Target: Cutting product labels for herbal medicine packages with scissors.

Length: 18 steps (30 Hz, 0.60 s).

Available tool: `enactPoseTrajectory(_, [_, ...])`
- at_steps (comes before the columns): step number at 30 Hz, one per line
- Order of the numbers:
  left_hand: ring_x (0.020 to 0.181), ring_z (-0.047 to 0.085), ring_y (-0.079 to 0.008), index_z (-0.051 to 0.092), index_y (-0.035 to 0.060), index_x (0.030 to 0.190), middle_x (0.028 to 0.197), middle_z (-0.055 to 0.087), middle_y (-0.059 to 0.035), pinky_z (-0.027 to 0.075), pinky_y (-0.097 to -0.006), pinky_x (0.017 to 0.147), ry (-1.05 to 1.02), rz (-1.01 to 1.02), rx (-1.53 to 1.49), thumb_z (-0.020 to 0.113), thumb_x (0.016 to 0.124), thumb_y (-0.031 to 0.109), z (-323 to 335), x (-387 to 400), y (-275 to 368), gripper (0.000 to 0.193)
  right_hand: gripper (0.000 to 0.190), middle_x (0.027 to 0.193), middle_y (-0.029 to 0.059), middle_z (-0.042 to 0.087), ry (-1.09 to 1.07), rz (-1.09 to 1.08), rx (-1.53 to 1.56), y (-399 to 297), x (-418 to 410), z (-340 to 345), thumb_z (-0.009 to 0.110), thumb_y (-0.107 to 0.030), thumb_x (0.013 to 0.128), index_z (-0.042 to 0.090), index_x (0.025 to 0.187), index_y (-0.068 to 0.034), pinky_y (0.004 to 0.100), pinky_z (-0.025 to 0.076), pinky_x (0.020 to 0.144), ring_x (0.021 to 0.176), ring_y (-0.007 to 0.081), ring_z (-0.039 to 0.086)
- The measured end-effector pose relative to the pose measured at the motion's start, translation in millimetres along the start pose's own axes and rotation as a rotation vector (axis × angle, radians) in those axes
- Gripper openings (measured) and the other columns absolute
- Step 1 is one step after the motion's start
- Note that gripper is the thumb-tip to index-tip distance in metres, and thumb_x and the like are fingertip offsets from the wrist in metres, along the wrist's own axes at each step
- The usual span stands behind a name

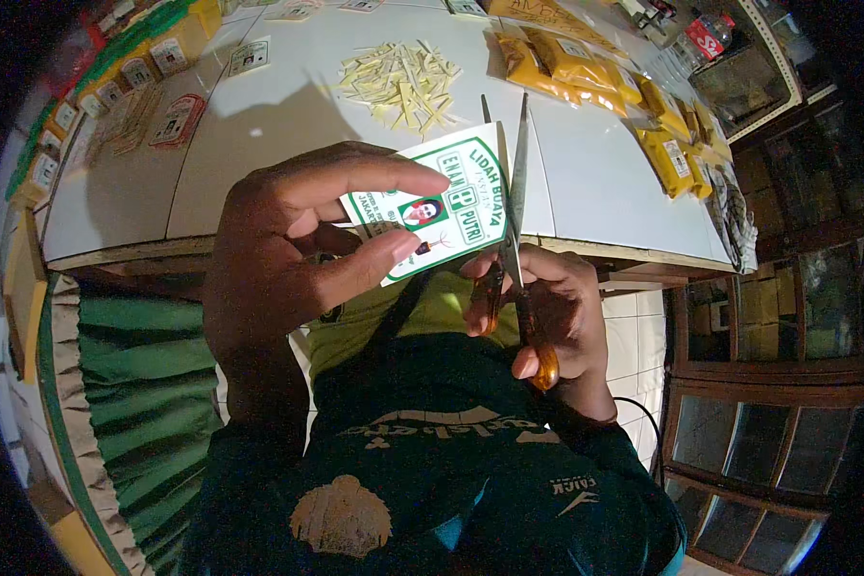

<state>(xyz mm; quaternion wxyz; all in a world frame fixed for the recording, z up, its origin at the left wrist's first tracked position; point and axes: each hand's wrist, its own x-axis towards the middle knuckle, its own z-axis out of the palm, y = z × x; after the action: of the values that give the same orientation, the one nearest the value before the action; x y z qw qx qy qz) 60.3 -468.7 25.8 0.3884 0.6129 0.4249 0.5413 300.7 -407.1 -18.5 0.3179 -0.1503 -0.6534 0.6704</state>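
Observation:
My left hand (295, 230) pinches a white paper label (439, 205) with a green border, print and a small portrait, thumb and fingers on its left part. Scissors (518, 201) with amber-brown handles are in my right hand (561, 302), fingers through the loops. Their blades stand parted and point away from me, along the label's right edge. Beyond the label, a pile of thin pale paper strips (401, 85) lies on the white tiled table (288, 79).
Yellow-orange filled pouches (569, 65) lie at the far right, near a plastic bottle (707, 39) and a crumpled cloth (736, 216). Red-bordered labels (178, 120) and a green-bordered label (249, 57) lie at the left. Labelled yellow packs (137, 72) line the left edge.

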Motion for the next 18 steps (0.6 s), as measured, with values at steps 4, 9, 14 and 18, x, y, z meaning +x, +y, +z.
enactPoseTrajectory(4, [0.093, 0.063, -0.0132, 0.065, 0.0021, 0.11, 0.106, 0.064, -0.0089, 0.053, -0.0233, 0.076, 0.0, 0.013, 0.02, 0.064, 0.079, -0.007, -0.7, -0.4, 0.9, 0.033, 0.082, 0.089, 0.0168, 0.064, 0.004, 0.059, -0.068, -2.0, -2.2, -5.0, 0.091, -0.031, 0.057, 0.054, 0.113, 0.015, 0.0323, 0.052, 0.064, 0.072, 0.0222, 0.064])
enactPoseTrajectory(9, [0.096, 0.063, -0.0134, 0.064, 0.0024, 0.111, 0.108, 0.064, -0.0089, 0.052, -0.0243, 0.08, -0.042, -0.009, 0.006, 0.064, 0.079, -0.007, -4.7, 0.8, 1.1, 0.034, 0.076, 0.089, 0.0123, 0.066, -0.024, 0.075, -0.06, -2.9, -3.1, -8.1, 0.09, -0.019, 0.058, 0.054, 0.118, 0.01, 0.0282, 0.051, 0.068, 0.075, 0.0172, 0.065])
enactPoseTrajectory(14, [0.098, 0.062, -0.0133, 0.064, 0.0025, 0.111, 0.11, 0.064, -0.0084, 0.052, -0.0251, 0.082, -0.074, 0.019, -0.007, 0.064, 0.079, -0.007, -4.8, 1.1, -1.2, 0.033, 0.073, 0.083, 0.0049, 0.067, -0.067, 0.024, -0.02, -2.6, -1.8, -10.9, 0.089, -0.009, 0.058, 0.056, 0.122, 0.004, 0.0251, 0.049, 0.073, 0.078, 0.0116, 0.064])
enactPoseTrajectory(18, [0.097, 0.062, -0.0133, 0.065, 0.0038, 0.111, 0.109, 0.064, -0.0081, 0.052, -0.0252, 0.081, -0.085, -0.044, 0.002, 0.065, 0.079, -0.006, -7.3, 1.3, 4.0, 0.034, 0.072, 0.084, 0.0054, 0.067, -0.093, 0.038, -0.072, -8.0, -1.5, -14.1, 0.089, -0.01, 0.058, 0.056, 0.121, 0.004, 0.0259, 0.049, 0.073, 0.079, 0.0131, 0.064])
